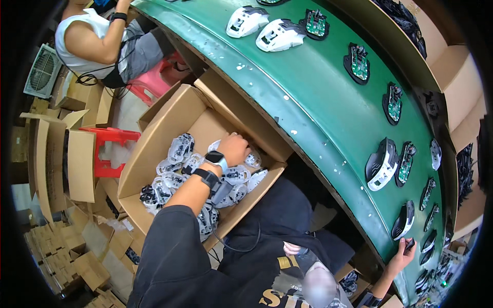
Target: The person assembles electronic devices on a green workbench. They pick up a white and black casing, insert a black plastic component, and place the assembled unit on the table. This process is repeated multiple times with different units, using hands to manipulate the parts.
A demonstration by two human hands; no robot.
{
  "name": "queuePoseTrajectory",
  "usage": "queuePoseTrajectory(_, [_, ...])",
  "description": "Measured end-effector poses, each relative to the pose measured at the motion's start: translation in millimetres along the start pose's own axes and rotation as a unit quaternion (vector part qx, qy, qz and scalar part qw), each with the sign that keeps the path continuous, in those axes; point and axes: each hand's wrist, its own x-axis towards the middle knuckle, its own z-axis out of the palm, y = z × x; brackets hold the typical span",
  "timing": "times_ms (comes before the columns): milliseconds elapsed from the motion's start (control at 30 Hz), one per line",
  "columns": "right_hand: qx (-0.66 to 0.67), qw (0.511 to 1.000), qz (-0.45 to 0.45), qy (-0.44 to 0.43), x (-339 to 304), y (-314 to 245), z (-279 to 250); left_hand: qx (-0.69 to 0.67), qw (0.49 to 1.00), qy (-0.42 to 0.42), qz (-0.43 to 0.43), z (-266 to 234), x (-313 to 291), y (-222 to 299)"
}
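My left hand (pixel 233 149) reaches down into an open cardboard box (pixel 154 149), its fingers curled among pale mouse shells (pixel 179 148). What those fingers grip, if anything, is hidden beneath the hand. At the near right edge of the green table (pixel 308 110), my right hand (pixel 400 258) pinches a small dark part (pixel 410 244). Just beyond it stands a white-and-black mouse shell (pixel 403 220). Farther along lie a larger white-and-black shell (pixel 382 164) and black mouse bases with green circuit boards (pixel 405 163).
Two white shells (pixel 280 36) rest at the table's far end. A person (pixel 92 43) sits at the upper left, near a pink stool (pixel 154 77). A red stool (pixel 110 149) and cardboard cartons (pixel 56 251) crowd the left floor. A cable (pixel 246 249) crosses my lap.
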Motion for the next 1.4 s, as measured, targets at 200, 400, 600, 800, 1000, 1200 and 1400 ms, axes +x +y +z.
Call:
queuePoseTrajectory(200, [-0.009,1.000,0.019,0.021,-2.3,-12.8,12.4,0.100,0.992,0.029,-0.077,62.2,5.5,36.7])
queuePoseTrajectory(400, [-0.005,1.000,0.019,0.024,-2.5,-12.6,12.7,0.085,0.986,0.064,-0.132,64.8,17.0,48.5])
queuePoseTrajectory(600, [0.050,0.996,0.027,0.074,-6.1,-19.9,19.0,-0.050,0.984,0.103,-0.138,14.8,-8.2,32.2])
queuePoseTrajectory(800, [0.061,0.979,-0.155,0.116,-30.1,-79.4,-1.5,-0.210,0.935,0.285,-0.017,-137.0,-72.3,80.6])
queuePoseTrajectory(1000, [0.259,0.894,-0.110,-0.349,-25.6,-238.1,84.1,-0.254,0.887,0.335,0.193,-210.5,-86.7,211.8])
queuePoseTrajectory(1200, [0.502,0.712,0.149,-0.468,-34.8,-224.6,87.4,-0.342,0.840,0.236,0.348,-215.7,-59.8,311.7])
queuePoseTrajectory(1400, [0.512,0.816,0.039,-0.265,-30.4,-182.3,31.7,-0.794,0.577,-0.170,0.086,-196.4,-53.5,363.2])
